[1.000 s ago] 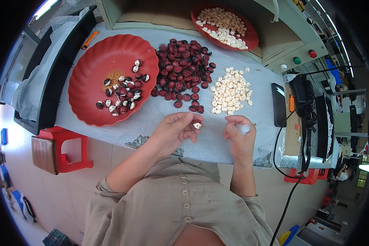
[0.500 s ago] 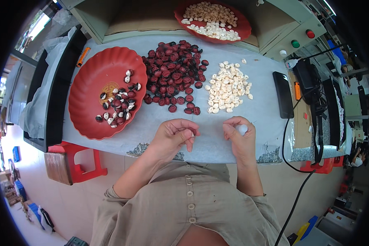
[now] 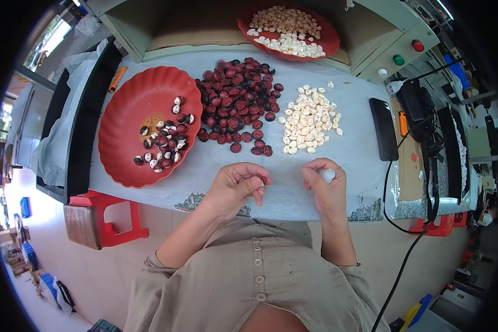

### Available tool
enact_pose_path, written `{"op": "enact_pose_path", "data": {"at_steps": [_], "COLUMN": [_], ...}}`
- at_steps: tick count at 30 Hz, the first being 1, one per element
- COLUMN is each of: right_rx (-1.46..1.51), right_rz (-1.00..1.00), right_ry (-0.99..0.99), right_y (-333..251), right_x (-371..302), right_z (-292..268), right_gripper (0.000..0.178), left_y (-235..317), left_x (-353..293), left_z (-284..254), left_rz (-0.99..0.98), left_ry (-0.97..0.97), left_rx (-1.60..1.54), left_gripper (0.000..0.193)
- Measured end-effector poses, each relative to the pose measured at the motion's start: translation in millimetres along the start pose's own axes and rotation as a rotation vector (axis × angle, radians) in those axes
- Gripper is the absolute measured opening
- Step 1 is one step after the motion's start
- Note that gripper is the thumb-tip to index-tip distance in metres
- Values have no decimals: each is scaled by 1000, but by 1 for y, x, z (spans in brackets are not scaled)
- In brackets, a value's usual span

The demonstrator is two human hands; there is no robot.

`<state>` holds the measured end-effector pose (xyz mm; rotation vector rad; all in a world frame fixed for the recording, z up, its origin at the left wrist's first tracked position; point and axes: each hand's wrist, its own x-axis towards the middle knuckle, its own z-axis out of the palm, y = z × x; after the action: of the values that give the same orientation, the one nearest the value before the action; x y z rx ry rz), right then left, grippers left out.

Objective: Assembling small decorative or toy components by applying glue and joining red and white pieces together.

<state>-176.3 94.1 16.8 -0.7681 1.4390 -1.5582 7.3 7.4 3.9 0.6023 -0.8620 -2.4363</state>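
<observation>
Kernel (image 3: 328, 175), pale and peeled, sits pinched in my right hand (image 3: 325, 185). My left hand (image 3: 239, 185), curled on a dark shell scrap, has dropped from the desk (image 3: 293, 182) edge toward six o'clock, so that seed looks done.

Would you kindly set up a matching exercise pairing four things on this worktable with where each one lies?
Things:
1. pile of dark red seeds
2. heap of pale peeled kernels
3. large scalloped red plastic plate
4. flat black phone

Places:
A. far left of the table
B. right of the pale heap
C. middle of the table, beside the big plate
D. between the dark seeds and the black slab

Pairs: 1-C, 2-D, 3-A, 4-B
</observation>
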Motion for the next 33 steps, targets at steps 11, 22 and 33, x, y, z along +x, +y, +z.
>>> {"op": "enact_pose_path", "data": {"at_steps": [11, 22, 33], "right_rx": [34, 31, 121], "right_rz": [-6, 29, 9], "right_ry": [-3, 3, -102], "right_y": [-1, -2, -6], "right_x": [-1, -1, -2], "right_z": [-1, -1, 1], "right_gripper": [8, 10, 36], "left_y": [106, 38, 20], "left_x": [-36, 14, 16], "left_z": [-18, 21, 7], "left_rz": [459, 677, 354], "left_ry": [678, 338, 222], "left_rx": [1475, 1755, 1074], "left_gripper": [14, 23, 24]}}
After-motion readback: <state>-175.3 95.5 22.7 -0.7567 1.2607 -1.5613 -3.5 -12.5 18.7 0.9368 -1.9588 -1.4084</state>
